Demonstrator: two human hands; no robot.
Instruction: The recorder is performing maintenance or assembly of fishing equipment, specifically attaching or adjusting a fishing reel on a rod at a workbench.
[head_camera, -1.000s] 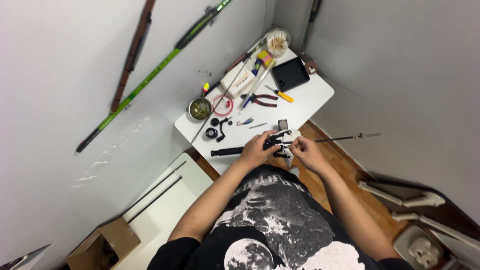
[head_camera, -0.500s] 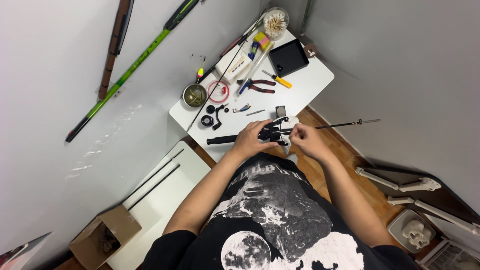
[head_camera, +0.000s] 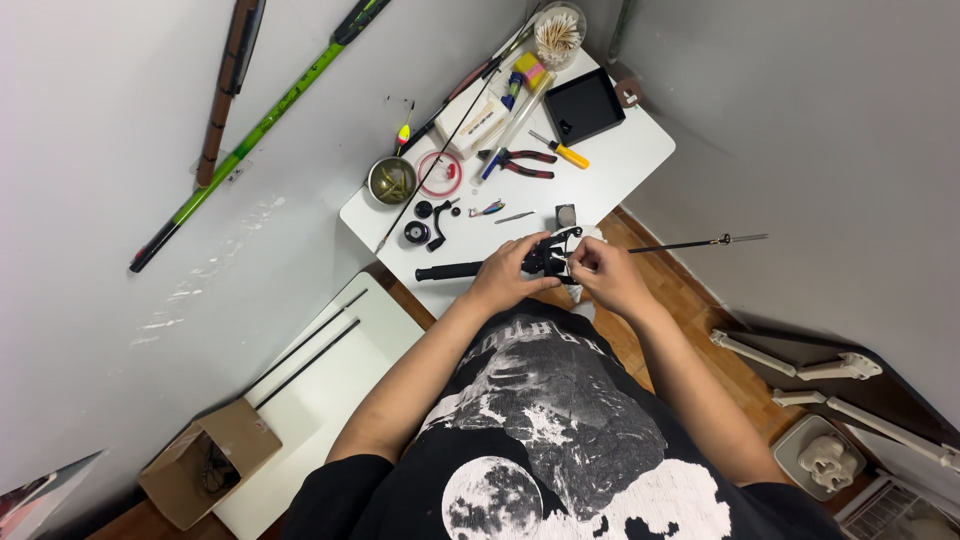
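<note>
My left hand (head_camera: 507, 274) grips a black fishing rod (head_camera: 690, 243) at the spot where a black spinning reel (head_camera: 550, 256) is mounted. The rod's grip end (head_camera: 447, 271) lies on the white table (head_camera: 620, 170); its thin tip juts out to the right past the table edge. My right hand (head_camera: 605, 275) is closed on the right side of the reel, fingers pinching a part of it. Both hands meet at the table's near edge.
The table holds red-handled pliers (head_camera: 520, 162), a yellow-handled screwdriver (head_camera: 562, 152), a black tray (head_camera: 583, 105), a metal cup (head_camera: 392, 180), small black reel parts (head_camera: 428, 222), a jar of sticks (head_camera: 559, 30). Green rod (head_camera: 262, 122) leans on the wall. Cardboard box (head_camera: 208, 462) on the floor.
The view has shifted so the table sits higher in the frame. Both hands stay on the reel, with the right hand's fingers working slightly at it.
</note>
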